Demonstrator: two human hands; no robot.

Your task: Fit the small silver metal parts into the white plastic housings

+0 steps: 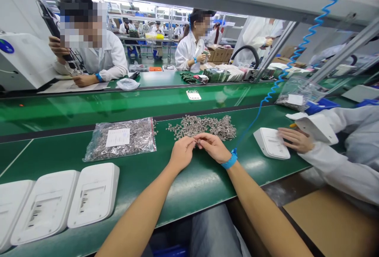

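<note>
In the head view, my left hand [182, 151] and my right hand [215, 147] meet at the near edge of a heap of small metal parts [204, 126]. Both hands have thumb and fingers pinched together, their tips almost touching. Between them seems to be one of the small metal parts, mostly hidden by the fingers. A blue wrist strap [229, 160] circles my right wrist. Left of the heap lies a clear plastic bag [142, 136] full of similar metal parts, with a white label [117, 137] on it.
Several white plastic housings [94, 196] lie at the lower left. On the right, a co-worker's hand [296, 140] touches another white housing [271, 142]. A coiled blue cord [302, 45] hangs down to my strap. Beyond the bench runs a green conveyor [148, 101] carrying a white piece [193, 95].
</note>
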